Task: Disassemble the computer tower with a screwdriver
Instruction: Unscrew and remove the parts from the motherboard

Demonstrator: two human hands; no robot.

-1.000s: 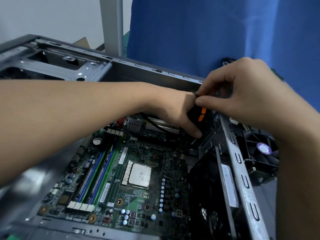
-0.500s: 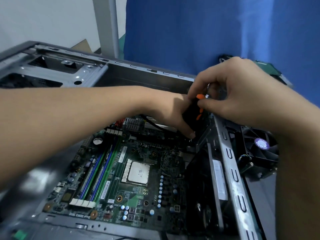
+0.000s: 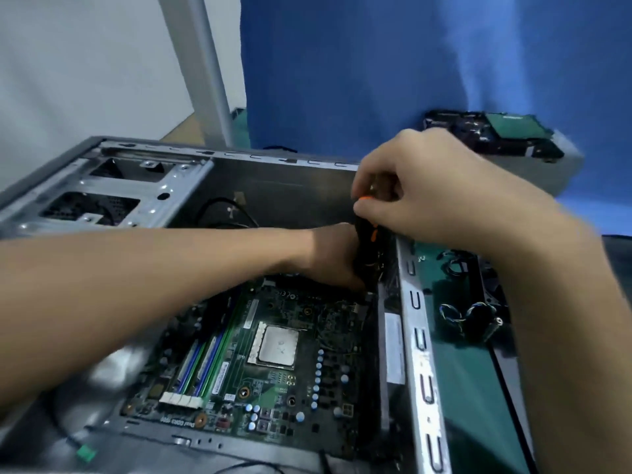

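Note:
The open computer tower point(image 3: 273, 186) lies on its side with its green motherboard point(image 3: 273, 364) facing up. A black and orange screwdriver point(image 3: 367, 244) stands upright at the board's far right corner, next to the case's right wall point(image 3: 420, 354). My right hand point(image 3: 437, 196) grips the top of its handle from above. My left hand point(image 3: 331, 258) reaches into the case and holds the lower part of the handle. The screwdriver's tip is hidden behind my left hand.
A bare CPU point(image 3: 277, 343) and RAM sticks point(image 3: 201, 364) sit on the board. The drive cage point(image 3: 113, 186) is at the far left. Loose cables and a small part point(image 3: 478, 319) lie on the green mat right of the case. A removed unit point(image 3: 496, 135) rests by the blue curtain.
The view has tilted up and shifted. Both hands stay on the screwdriver at the same corner, and the right hand's fingers have shifted on the handle top.

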